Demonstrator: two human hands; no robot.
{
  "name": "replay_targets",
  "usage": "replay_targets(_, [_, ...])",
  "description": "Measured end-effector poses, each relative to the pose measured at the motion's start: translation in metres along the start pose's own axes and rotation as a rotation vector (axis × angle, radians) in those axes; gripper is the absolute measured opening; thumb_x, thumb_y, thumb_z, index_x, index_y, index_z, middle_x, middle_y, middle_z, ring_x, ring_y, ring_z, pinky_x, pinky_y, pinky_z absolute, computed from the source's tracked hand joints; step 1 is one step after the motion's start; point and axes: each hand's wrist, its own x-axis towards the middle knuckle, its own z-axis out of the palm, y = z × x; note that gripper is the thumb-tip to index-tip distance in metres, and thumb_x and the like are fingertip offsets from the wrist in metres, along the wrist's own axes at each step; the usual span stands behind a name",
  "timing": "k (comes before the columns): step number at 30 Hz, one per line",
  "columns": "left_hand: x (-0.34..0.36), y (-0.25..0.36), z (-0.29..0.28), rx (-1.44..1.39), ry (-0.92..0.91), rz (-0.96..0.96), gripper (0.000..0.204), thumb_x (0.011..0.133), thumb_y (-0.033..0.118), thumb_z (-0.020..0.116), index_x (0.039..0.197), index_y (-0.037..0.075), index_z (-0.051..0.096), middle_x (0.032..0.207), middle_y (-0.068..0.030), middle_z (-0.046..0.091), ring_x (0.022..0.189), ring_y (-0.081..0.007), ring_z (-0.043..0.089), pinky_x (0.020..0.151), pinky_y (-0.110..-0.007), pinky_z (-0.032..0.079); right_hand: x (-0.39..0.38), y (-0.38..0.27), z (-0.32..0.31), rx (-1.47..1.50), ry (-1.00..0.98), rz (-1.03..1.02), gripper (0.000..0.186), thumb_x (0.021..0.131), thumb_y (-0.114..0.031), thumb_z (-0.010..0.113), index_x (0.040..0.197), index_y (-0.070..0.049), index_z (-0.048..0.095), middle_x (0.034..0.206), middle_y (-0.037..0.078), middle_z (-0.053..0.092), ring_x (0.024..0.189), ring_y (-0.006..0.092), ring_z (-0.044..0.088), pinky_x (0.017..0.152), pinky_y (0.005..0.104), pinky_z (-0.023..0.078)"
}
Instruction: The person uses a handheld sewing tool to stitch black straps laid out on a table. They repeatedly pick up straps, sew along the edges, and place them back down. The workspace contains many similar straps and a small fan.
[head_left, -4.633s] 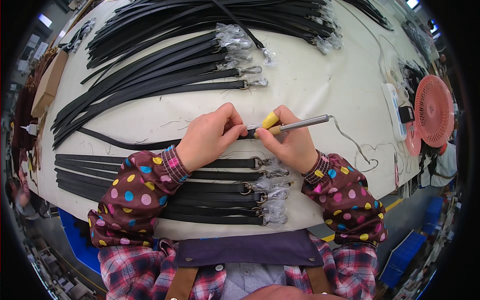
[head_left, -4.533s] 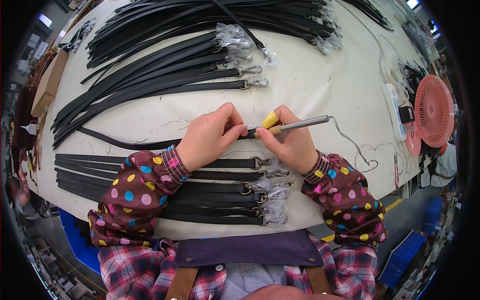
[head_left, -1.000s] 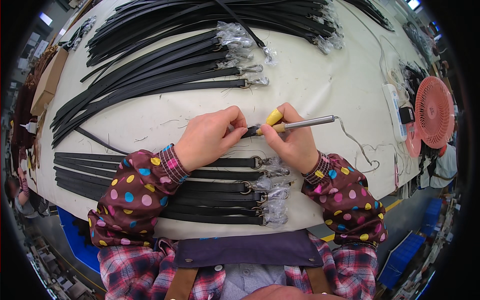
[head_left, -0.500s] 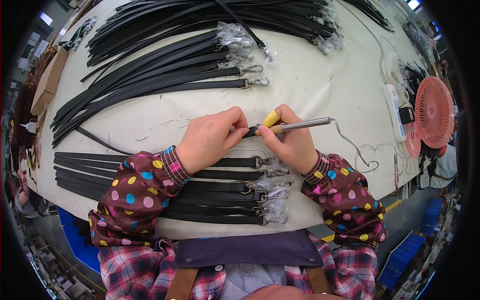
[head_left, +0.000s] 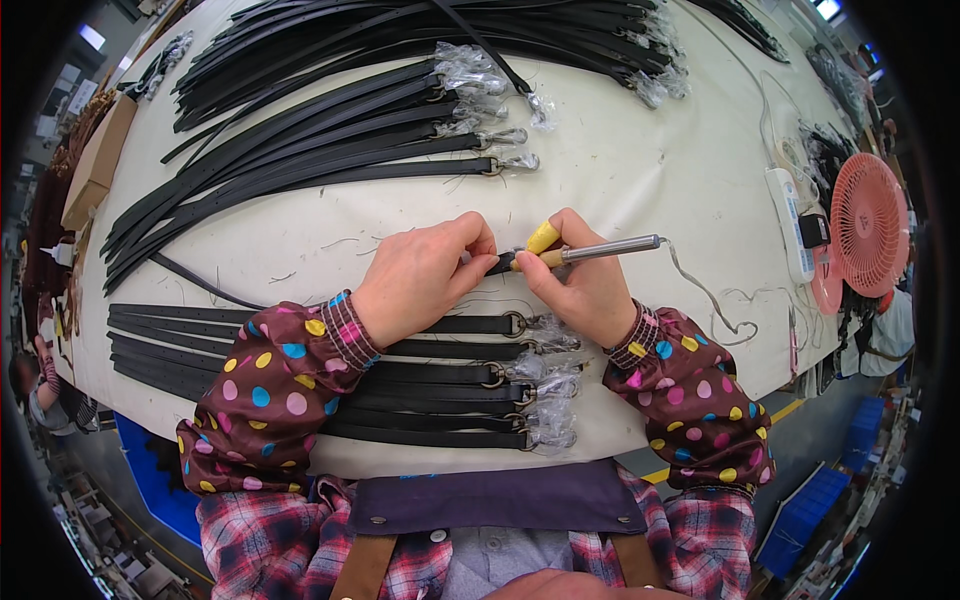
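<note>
My left hand point(head_left: 425, 270) pinches the end of a black strap point(head_left: 503, 262) between thumb and fingertips. My right hand point(head_left: 585, 285) grips a pen-like tool point(head_left: 610, 245) with a wooden handle and steel barrel, its tip against that strap end, partly hidden by my fingers. A yellow cover point(head_left: 544, 236) is on a finger of my right hand. A thin cord runs from the tool. Below my hands lies a row of black straps point(head_left: 450, 373) with metal rings and plastic-wrapped hardware point(head_left: 550, 400). More straps point(head_left: 290, 130) with wrapped hardware lie piled beyond.
Around me on the white table point(head_left: 650, 160) are a cardboard box point(head_left: 98, 165), power strip point(head_left: 788, 225) and pink fan point(head_left: 866, 225). Blue crates point(head_left: 800, 515) stand on the floor at lower right. Another person point(head_left: 45, 385) is at the left edge.
Compared with about four seconds ago, the held strap sits slightly differently, with its tail angled upward to the left. In the last second the tool has shifted slightly left.
</note>
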Motion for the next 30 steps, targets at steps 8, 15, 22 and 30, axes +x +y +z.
replay_targets(8, [0.000,-0.002,0.002,-0.057,0.029,-0.036,0.016,0.091,0.016,0.064,0.098,0.006,0.053,0.077,-0.0075,0.065,0.069,-0.0232,0.068,0.061,-0.034,0.050,0.003,0.000,-0.006,-0.087,0.044,-0.154,0.016,0.085,-0.011,0.071,0.094,-0.003,0.060,0.077,0.008,0.060,0.073,0.0209,0.060,0.066,0.0309,0.047])
replay_targets(15, [0.001,-0.001,0.002,-0.003,0.026,0.016,0.020,0.086,0.015,0.068,0.098,0.007,0.054,0.075,-0.0049,0.064,0.063,-0.0193,0.066,0.057,-0.032,0.049,0.009,0.003,-0.008,-0.505,0.076,-0.371,0.018,0.076,-0.004,0.075,0.089,-0.002,0.061,0.081,0.012,0.062,0.077,0.0254,0.061,0.070,0.0308,0.049])
replay_targets(22, [0.007,0.004,-0.001,0.048,-0.008,0.057,0.021,0.084,0.018,0.070,0.099,0.010,0.059,0.075,-0.0026,0.065,0.063,-0.0188,0.064,0.058,-0.031,0.048,0.005,0.006,-0.006,-0.368,0.182,-0.192,0.016,0.078,0.003,0.065,0.092,-0.002,0.058,0.078,0.012,0.060,0.066,0.0247,0.061,0.060,0.0313,0.049])
replay_targets(30, [0.023,0.004,0.003,0.031,-0.063,0.035,0.019,0.085,0.020,0.070,0.098,0.009,0.060,0.077,-0.0035,0.066,0.063,-0.0205,0.063,0.060,-0.033,0.048,0.004,0.011,-0.008,-0.290,0.184,-0.146,0.017,0.081,0.002,0.067,0.094,-0.001,0.057,0.078,0.010,0.059,0.065,0.0183,0.060,0.060,0.0278,0.048])
